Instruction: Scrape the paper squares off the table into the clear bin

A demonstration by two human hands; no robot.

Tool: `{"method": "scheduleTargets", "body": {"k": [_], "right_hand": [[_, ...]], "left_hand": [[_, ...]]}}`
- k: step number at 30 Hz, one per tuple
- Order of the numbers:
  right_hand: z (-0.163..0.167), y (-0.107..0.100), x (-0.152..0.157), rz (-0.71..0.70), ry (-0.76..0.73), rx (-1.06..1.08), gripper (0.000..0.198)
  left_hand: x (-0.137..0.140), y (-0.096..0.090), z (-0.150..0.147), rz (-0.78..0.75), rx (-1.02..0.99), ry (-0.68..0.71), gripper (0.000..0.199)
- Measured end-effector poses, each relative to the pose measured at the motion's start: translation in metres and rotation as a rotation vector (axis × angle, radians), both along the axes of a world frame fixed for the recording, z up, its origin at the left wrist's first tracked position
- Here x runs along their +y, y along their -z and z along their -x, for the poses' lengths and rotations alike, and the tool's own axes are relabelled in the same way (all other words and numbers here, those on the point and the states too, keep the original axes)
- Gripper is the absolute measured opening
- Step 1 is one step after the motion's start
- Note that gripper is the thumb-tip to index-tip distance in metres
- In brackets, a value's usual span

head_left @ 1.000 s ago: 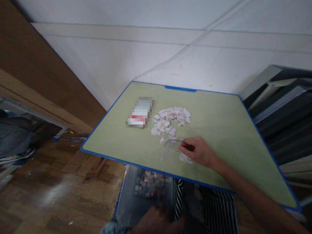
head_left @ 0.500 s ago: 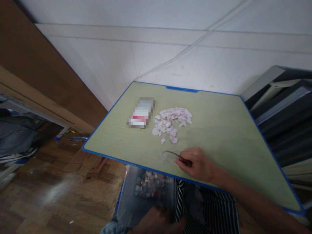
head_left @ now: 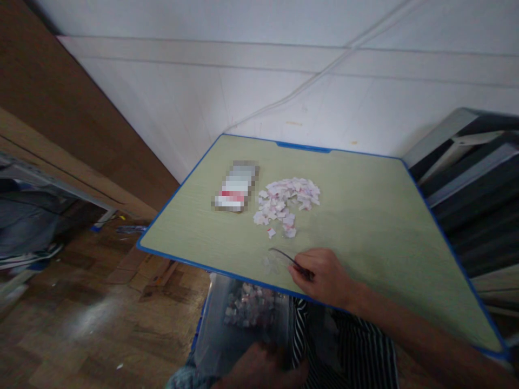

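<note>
My right hand (head_left: 322,275) is closed around the dark handle of a thin, curved metal tool (head_left: 284,255), just above the table near its front edge. Under the tool's bent end lie some clear, film-like scraps (head_left: 271,263). Beyond it a pile of small white and pinkish paper-like pieces (head_left: 294,189) is spread on the table, with one loose piece (head_left: 271,233) at its near side. Down in shadow, my left hand (head_left: 259,367) is low over a clear plastic bin (head_left: 214,335); its fingers are too dark to make out.
A blurred-out phone-like object (head_left: 236,187) lies left of the pile. The pale green table (head_left: 365,216) has a blue rim and stands against a white wall. Small clear and reddish pieces (head_left: 251,305) fill part of the bin. Dark folded frames (head_left: 478,173) lean at the right.
The right hand has shifted slightly left with the tool, and the tool's handle has turned a little in the fingers. The left hand looks about the same.
</note>
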State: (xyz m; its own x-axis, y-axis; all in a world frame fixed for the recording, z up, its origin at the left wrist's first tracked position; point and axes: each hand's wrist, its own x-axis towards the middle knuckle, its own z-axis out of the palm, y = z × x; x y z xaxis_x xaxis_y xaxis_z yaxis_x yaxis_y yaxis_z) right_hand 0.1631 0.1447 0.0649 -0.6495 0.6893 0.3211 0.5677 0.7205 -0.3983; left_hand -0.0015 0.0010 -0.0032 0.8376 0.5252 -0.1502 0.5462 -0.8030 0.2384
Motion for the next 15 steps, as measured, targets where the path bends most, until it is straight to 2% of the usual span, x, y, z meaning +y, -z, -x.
{"method": "scheduleTargets", "body": {"k": [8,15], "right_hand": [[0.008,-0.006,-0.005,0.109,-0.104,-0.098,0.028],[0.01,-0.01,-0.008,0.145,-0.172,-0.158,0.025]], "left_hand": [[0.0,0.002,0.0,0.001,0.032,0.017,0.046],[0.002,0.0,-0.002,-0.008,0.001,0.006,0.044]]}}
